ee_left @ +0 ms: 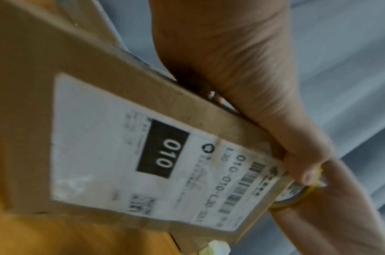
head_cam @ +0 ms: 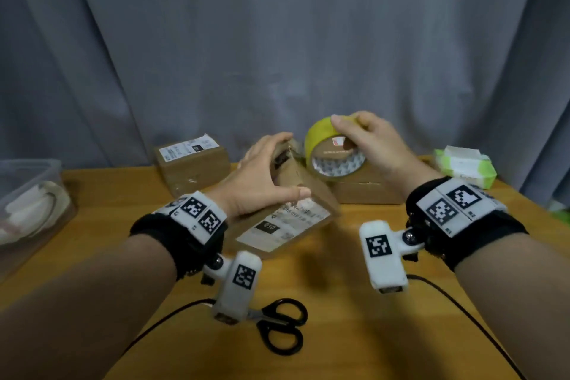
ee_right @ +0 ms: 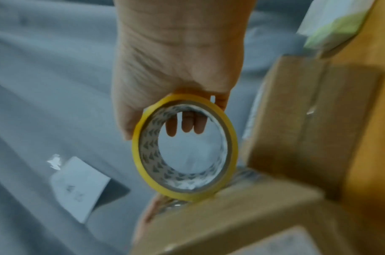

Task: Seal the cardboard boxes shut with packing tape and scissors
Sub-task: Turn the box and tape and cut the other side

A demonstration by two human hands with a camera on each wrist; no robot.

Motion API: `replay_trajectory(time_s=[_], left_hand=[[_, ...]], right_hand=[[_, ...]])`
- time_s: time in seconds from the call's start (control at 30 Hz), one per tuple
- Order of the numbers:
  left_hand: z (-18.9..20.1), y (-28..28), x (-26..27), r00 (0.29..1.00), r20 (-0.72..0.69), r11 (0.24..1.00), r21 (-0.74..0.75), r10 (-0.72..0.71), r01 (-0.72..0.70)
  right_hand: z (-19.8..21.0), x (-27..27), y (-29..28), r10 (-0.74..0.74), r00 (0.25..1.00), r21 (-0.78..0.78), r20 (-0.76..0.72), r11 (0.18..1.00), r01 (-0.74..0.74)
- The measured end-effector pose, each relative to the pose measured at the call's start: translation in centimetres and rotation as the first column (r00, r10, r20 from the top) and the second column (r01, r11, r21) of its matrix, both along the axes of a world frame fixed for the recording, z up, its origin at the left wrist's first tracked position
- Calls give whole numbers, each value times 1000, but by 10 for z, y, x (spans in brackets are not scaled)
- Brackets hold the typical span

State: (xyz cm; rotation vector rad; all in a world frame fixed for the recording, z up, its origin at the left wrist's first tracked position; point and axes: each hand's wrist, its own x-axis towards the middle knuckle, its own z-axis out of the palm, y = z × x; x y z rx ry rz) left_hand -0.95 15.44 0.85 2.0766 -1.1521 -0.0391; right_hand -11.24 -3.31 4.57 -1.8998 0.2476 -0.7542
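My left hand (head_cam: 265,176) grips a small cardboard box (head_cam: 287,219) with a white shipping label and holds it tilted above the wooden table (head_cam: 354,333). In the left wrist view the label (ee_left: 143,155) reads 010, and my thumb lies along the box's edge. My right hand (head_cam: 361,139) grips a yellow roll of packing tape (head_cam: 324,148) just right of the box, fingers over its top. In the right wrist view the tape roll (ee_right: 143,165) stands on edge against the box (ee_right: 241,220). Black scissors (head_cam: 280,327) lie near the front of the table, partly behind my left wrist camera.
Another labelled box (head_cam: 191,163) stands at the back left, and a flat box (head_cam: 367,191) lies under my right hand. A clear plastic bin (head_cam: 27,203) sits at the far left, a green-and-white wipes pack (head_cam: 465,166) at the far right. Black cables run across the front.
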Motion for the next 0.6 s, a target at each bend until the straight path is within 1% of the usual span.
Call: replay_trajectory(time_s=[0.03, 0.07, 0.1, 0.13, 0.17, 0.2, 0.27, 0.3, 0.33, 0.4, 0.43, 0.53, 0.6], left_hand=[[-6, 3, 0, 996, -87, 994, -112, -23, 13], [-13, 7, -1, 982, -180, 980, -196, -55, 19], [-21, 13, -1, 963, -258, 970, -244, -82, 17], [-28, 20, 1, 950, -301, 969, -248, -85, 8], [-30, 29, 3, 952, -298, 979, -206, -63, 0], [-30, 38, 9, 965, -260, 991, -135, -34, -2], [-20, 55, 19, 990, -138, 999, 50, 19, -12], [-16, 62, 25, 997, -74, 992, 123, 35, -25], [-11, 67, 29, 1000, -19, 987, 157, 25, -22], [-5, 71, 29, 1000, 19, 988, 156, -3, 0], [-4, 71, 25, 1000, 4, 989, 148, -5, 5], [-6, 65, 10, 994, -99, 986, 161, 51, -35], [-8, 61, 7, 993, -84, 982, 178, 77, -61]], right_hand=[[13, 3, 7, 13, 999, -6, 33, 1000, -13], [23, 8, 16, 37, 999, -26, 32, 999, -37], [28, 13, 26, 67, 998, -57, 1, 996, -67], [30, 19, 36, 93, 995, -85, -42, 992, -97], [31, 25, 45, 108, 991, -102, -78, 988, -116], [31, 32, 52, 110, 988, -109, -104, 987, -121], [32, 45, 65, 106, 984, -122, -143, 985, -124], [33, 50, 70, 108, 980, -131, -165, 983, -130], [34, 55, 76, 113, 976, -140, -185, 980, -140], [35, 64, 86, 116, 970, -180, -214, 971, -156], [36, 68, 91, 108, 968, -213, -225, 964, -157], [39, 73, 98, 76, 964, -278, -254, 949, -148], [44, 72, 97, 62, 958, -294, -278, 945, -147]])
